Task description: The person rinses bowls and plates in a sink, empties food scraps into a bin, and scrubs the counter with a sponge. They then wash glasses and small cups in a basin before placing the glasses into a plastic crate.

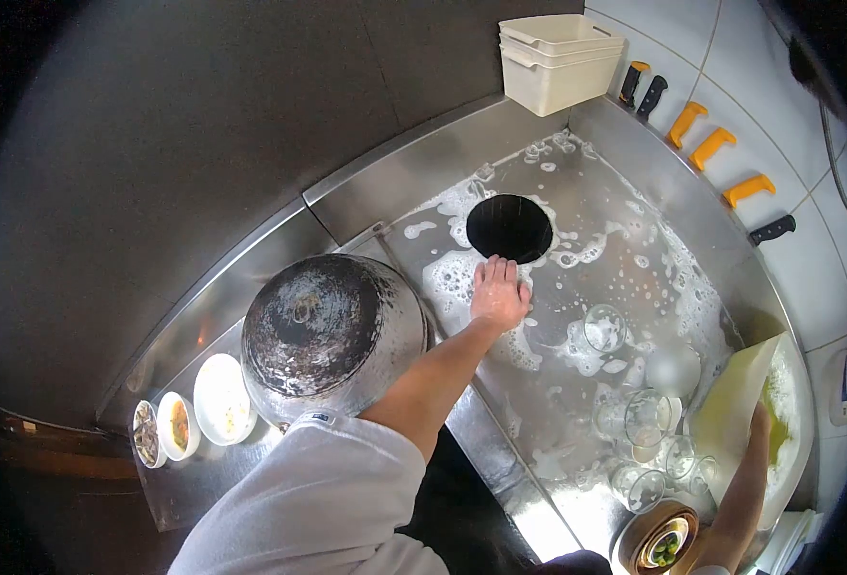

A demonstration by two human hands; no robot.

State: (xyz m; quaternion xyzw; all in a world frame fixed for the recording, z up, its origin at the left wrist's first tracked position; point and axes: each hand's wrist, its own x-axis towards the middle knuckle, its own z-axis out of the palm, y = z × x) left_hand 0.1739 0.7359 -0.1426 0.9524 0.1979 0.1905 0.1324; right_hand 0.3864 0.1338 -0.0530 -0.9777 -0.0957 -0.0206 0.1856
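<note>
On the soapy steel counter, my left hand (pixel 501 292) lies with its fingers stretched out at the lower edge of a round black hole (pixel 509 228). It holds nothing. At the right, my right hand (pixel 761 422) reaches into a pale tub (pixel 738 383) with suds and yellow-green liquid. The tub's wall and the suds hide its fingers. Clear glasses (pixel 648 414) and a frosted round piece (pixel 674 370) are just left of the tub. Another glass (pixel 604 328) sits between my two hands.
A large blackened pot (pixel 313 326) rests upside down at the left, beside white bowls (pixel 222 400) with food remains. Stacked cream bins (pixel 553 81) are at the back. Knives with orange handles (pixel 712 149) and black handles line the right wall. Round stacked dishes (pixel 649 527) are at the bottom.
</note>
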